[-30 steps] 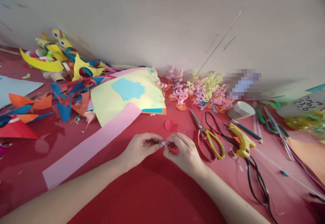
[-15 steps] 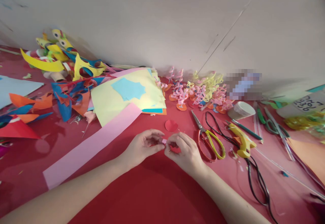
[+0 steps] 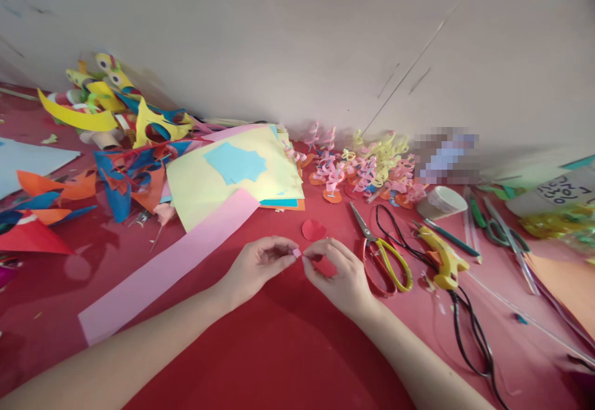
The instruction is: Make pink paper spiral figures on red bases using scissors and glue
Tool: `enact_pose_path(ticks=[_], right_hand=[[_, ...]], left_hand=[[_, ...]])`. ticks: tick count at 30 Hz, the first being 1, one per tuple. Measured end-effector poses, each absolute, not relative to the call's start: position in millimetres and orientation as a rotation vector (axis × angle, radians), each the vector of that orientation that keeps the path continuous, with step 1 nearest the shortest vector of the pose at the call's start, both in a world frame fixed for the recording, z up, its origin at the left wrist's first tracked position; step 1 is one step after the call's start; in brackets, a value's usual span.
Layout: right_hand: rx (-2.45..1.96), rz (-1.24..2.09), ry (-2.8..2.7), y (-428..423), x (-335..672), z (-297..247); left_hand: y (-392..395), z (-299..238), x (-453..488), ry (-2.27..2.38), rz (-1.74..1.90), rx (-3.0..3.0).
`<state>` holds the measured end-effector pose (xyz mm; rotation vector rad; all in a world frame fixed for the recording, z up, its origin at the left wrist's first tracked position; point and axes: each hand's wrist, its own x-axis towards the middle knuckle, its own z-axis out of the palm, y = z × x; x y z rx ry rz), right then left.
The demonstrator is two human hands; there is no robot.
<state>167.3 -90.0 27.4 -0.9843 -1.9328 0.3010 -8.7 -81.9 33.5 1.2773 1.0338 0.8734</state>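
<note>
Between the thumb and fingers of my left hand (image 3: 260,267) is a small pink paper piece (image 3: 296,253), its edge poking out at the fingertips. Facing it, my right hand (image 3: 339,274) has thumb and index finger brought close together right at the paper's right edge. Whether those right fingertips grip anything is too small to tell. Just beyond my hands lies a red paper circle (image 3: 314,230), flat on the red table (image 3: 279,354). A long pink paper strip (image 3: 171,267) stretches behind my left forearm.
Scissors (image 3: 383,255) with red and yellow handles lie right of my right hand, beside a yellow glue gun (image 3: 444,258) and its black cord. Curled paper figures (image 3: 334,178) stand by the wall. Stacked paper sheets (image 3: 190,193) and coloured cut-outs (image 3: 116,181) cover the left.
My right fingertips have shifted slightly away from the left ones, and the pink paper piece now shows tilted at my left fingertips. Everything else on the table stays put.
</note>
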Motion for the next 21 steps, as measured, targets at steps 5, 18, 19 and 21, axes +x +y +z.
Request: enact_pose_path(ticks=[5,18,19,21], right_hand=[[-0.976,0.299,-1.952,-89.3,167.0,26.7],[-0.947,0.089,-2.058,-92.6,165.3,26.4],[-0.952,0.101,-2.049,-92.9,165.4,26.2],[-0.963,0.165,-2.028,-92.6,166.0,25.5]], left_hand=[[-82.4,31.7,-9.1,1.009,0.861,1.278],[-86.1,32.0,-7.8,0.994,0.847,1.316],[-86.1,32.3,-7.7,0.987,0.846,1.317],[-85.5,33.1,-8.0,0.986,0.841,1.307]])
